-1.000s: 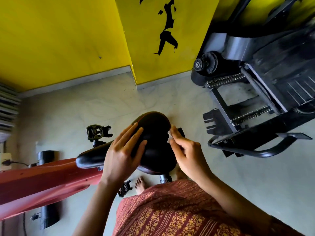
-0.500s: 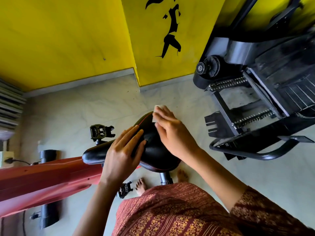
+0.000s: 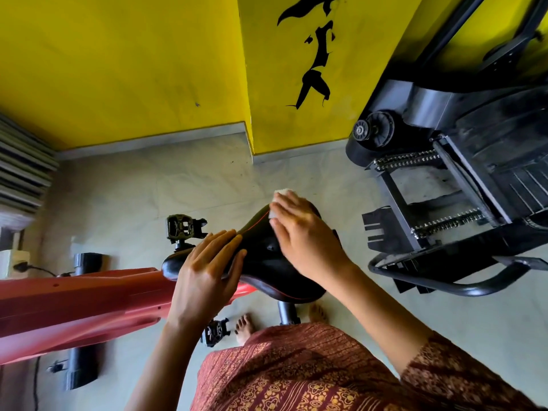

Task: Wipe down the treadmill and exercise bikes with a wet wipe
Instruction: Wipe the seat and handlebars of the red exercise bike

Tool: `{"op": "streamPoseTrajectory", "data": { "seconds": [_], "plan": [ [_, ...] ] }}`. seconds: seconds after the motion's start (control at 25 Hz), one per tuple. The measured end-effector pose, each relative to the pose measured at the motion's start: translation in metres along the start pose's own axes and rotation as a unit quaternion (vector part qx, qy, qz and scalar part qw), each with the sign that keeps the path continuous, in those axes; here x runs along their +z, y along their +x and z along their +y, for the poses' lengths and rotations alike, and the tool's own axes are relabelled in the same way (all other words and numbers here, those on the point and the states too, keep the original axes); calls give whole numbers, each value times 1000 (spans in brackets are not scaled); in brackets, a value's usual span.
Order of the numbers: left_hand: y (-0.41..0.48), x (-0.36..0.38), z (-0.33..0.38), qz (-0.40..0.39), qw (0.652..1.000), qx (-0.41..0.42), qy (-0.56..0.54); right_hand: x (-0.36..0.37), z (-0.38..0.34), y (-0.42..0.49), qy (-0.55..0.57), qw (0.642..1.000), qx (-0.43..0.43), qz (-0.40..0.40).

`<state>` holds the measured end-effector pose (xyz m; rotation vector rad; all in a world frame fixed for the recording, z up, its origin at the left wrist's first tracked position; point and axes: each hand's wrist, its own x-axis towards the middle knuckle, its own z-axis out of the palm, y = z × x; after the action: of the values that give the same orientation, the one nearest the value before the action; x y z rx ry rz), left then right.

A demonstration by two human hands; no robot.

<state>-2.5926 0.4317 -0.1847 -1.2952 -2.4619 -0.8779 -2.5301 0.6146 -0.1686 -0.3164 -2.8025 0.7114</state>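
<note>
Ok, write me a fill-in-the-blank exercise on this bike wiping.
The right hand presses a ____ wipe on the black saddle.
The left hand rests flat on the ____.
The wall behind is ____.
The person's foot is ____.
Missing: white, saddle, yellow, bare.

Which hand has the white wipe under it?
The right hand, on the saddle's wide end, covers the wipe; the left hand rests bare near the nose.
</note>
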Motion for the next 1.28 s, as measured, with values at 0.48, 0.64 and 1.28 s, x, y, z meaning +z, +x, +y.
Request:
{"op": "streamPoseTrajectory", "data": {
  "seconds": [0.48, 0.64, 1.28],
  "plan": [
    [-33, -24, -22, 40, 999, 14, 18, 6, -7, -29, -49, 998, 18, 17],
    [-37, -30, -26, 50, 998, 15, 20, 29, -49, -46, -14, 993, -95, -61],
    [-68, -49, -63, 80, 996, -38, -15, 49, -79, -49, -4, 990, -143, 8]
  ]
}}
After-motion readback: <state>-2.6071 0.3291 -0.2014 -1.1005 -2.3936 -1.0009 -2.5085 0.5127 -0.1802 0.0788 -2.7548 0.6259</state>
